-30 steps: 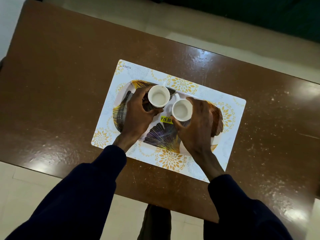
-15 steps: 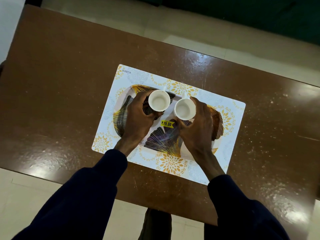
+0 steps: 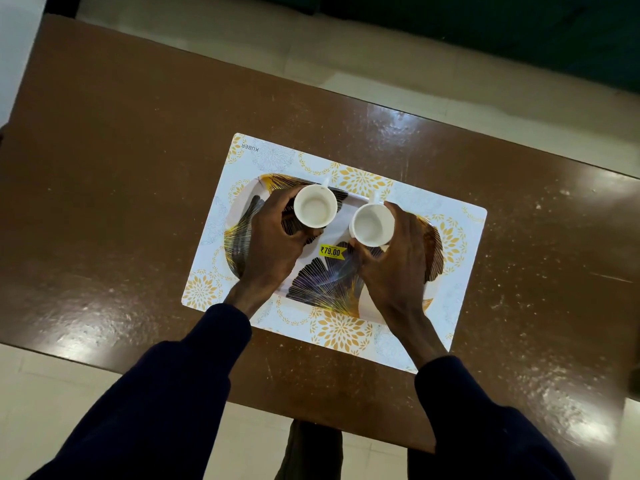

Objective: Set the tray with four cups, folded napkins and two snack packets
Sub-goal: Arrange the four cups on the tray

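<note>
An oval tray (image 3: 239,237) with a dark leaf pattern and a yellow price sticker (image 3: 331,251) lies on a white floral placemat (image 3: 341,329). My left hand (image 3: 273,244) grips a white cup (image 3: 315,210) over the tray's far left part. A second white cup (image 3: 372,225) is gripped by my right hand (image 3: 398,261) over the tray's far right part. Both cups are upright and empty, handles pointing away from me. Whether their bases touch the tray is hidden by my fingers. No napkins or snack packets are in view.
The placemat lies in the middle of a glossy brown table (image 3: 121,168). Pale floor tiles (image 3: 381,64) show beyond the far edge and below the near edge. A dark green surface (image 3: 519,29) runs along the top.
Both hands have spread the cups slightly apart; the right cup has shifted right and a little farther away. The grips are unchanged.
</note>
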`<action>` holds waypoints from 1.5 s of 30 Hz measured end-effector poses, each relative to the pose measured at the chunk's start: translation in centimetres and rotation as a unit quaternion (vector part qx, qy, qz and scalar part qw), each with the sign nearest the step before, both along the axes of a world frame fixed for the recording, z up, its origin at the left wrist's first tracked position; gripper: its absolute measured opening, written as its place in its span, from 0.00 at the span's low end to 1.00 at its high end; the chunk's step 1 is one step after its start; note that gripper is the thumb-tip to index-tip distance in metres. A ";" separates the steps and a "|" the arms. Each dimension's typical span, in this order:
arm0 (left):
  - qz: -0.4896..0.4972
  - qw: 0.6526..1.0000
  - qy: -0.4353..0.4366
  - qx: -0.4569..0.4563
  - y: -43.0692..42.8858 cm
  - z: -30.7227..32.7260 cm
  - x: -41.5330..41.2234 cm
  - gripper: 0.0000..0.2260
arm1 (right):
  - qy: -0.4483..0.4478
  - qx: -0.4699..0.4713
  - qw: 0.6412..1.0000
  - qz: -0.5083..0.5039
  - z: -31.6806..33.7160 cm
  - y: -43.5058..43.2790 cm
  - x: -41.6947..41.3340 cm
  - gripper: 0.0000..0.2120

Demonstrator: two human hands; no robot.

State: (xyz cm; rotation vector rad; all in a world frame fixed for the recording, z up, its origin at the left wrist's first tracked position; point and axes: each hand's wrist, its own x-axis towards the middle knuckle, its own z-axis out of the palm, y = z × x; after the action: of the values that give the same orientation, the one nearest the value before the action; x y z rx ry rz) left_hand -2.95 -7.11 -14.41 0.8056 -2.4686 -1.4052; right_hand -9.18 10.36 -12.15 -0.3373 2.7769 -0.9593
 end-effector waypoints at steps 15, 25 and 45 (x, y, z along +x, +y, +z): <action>0.019 0.999 -0.024 0.031 0.4 1.6 0.9 0.33 | -0.029 0.011 0.999 -0.012 1.0 -0.3 0.4 0.39; 0.018 0.999 -0.038 0.028 0.6 5.6 1.3 0.32 | -0.025 0.028 0.999 0.009 3.6 0.8 0.1 0.41; -0.117 0.990 -0.045 0.067 13.8 9.5 -4.4 0.02 | -0.095 -0.036 0.995 -0.022 7.8 15.0 -5.4 0.22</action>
State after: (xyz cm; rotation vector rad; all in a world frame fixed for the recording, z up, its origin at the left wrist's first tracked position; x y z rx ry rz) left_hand -7.35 6.72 -4.95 0.6323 -2.6323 -1.6632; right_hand -14.55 25.32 -4.39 -0.1845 2.5931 -1.0446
